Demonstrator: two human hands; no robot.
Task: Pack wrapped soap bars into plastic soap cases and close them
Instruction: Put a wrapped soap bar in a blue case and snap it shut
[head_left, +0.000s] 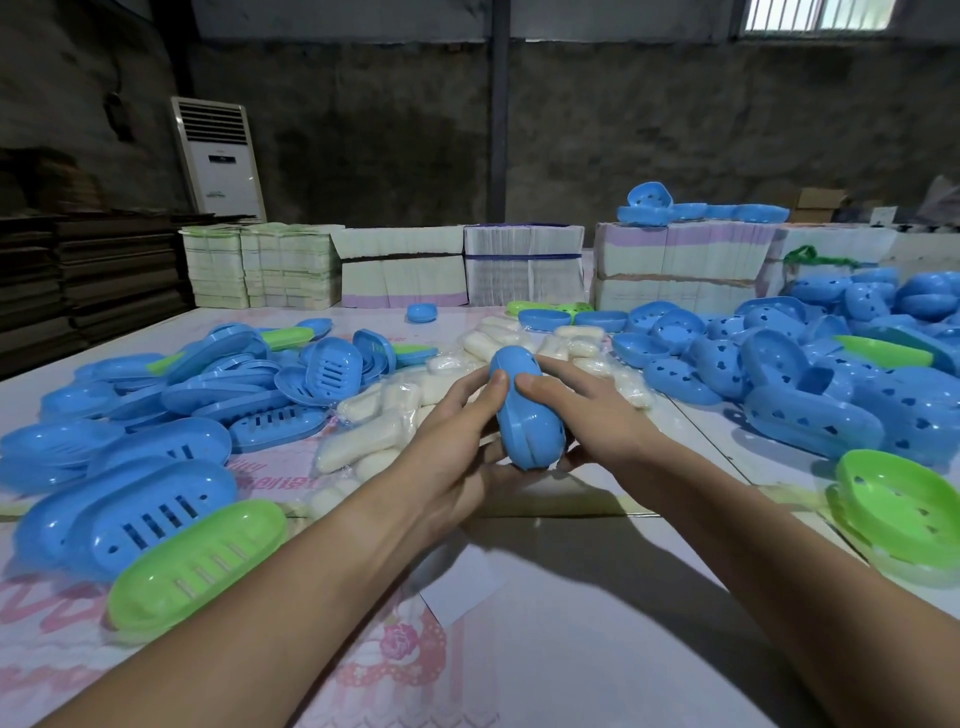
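The blue case (524, 410) is clasped by both hands, left (457, 447) and right (587, 410). If squeezed unevenly, the halves could be left unlatched.

Single view only, worn on the person's head. It looks forward and down across the counter (597, 597), from above and behind both forearms, which enter at the bottom corners and converge toward frame centre. The hands, left hand (457, 441) and right hand (587, 410), sit near the lens, just below mid-frame. The wide-angle lens bows the counter edges and the far wall (675, 130). The upper third takes in the room's rear: a standing air conditioner (218, 156) upper left, a window (815, 13) at the top right. No second view is supplied, so no overlap is recorded.
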